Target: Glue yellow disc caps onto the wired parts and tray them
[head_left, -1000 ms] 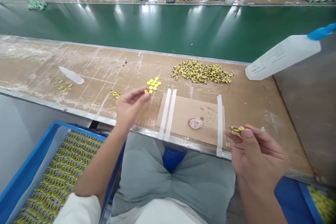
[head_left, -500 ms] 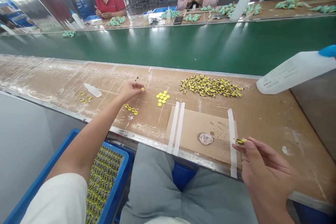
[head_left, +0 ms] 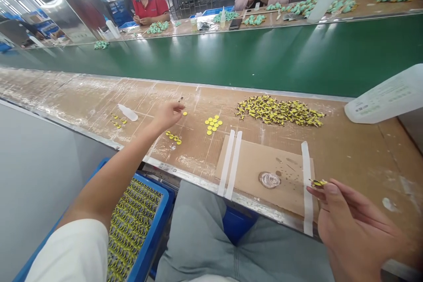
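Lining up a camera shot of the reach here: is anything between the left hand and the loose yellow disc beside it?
Nothing visible stands in the way: the left hand is just beside the yellow disc, with only the bench top between them.

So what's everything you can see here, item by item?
yellow-and-black parts: one heap, yellow and black, on the bench
yellow discs: about a dozen, yellow, left of the heap
cardboard sheet: one, brown, at the bench's front edge
tape strips: three, white, across the cardboard sheet
squeeze bottles: two, translucent white, on the bench
crate: one, blue, beside the left leg, full of parts
conveyor belt: one, green, beyond the bench
co-workers: two, across the belt
left hand: one, above the bench
right hand: one, pinching a yellow-and-black part
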A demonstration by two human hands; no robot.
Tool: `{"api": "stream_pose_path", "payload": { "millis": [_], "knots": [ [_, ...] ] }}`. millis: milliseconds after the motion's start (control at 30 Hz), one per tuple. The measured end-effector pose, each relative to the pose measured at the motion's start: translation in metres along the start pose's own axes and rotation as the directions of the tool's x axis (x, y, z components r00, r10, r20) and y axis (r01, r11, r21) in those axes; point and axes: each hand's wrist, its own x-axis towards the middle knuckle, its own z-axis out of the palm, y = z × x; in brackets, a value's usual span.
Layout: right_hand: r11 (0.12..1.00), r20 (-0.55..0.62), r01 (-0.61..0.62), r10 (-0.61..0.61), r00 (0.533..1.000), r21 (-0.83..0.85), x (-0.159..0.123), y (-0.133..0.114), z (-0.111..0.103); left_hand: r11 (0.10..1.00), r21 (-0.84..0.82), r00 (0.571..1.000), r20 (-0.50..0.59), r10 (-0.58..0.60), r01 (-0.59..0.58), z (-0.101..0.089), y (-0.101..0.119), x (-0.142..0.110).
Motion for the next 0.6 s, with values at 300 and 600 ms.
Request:
{"api": "stream_pose_path", "payload": {
  "millis": [300,600],
  "knots": [
    [1.000,0.009,-0.003,0.003,1.000,0.003,0.004,0.021,-0.005,0.982,0.079,0.982,0.089,0.167,-0.174,0.087,0.058,-0.049],
    [0.998,0.065,-0.002,-0.002,0.998,0.064,-0.002,0.021,-0.004,0.992,0.060,0.991,-0.080,0.111,-0.107,0.108,0.046,-0.071]
  ]
}}
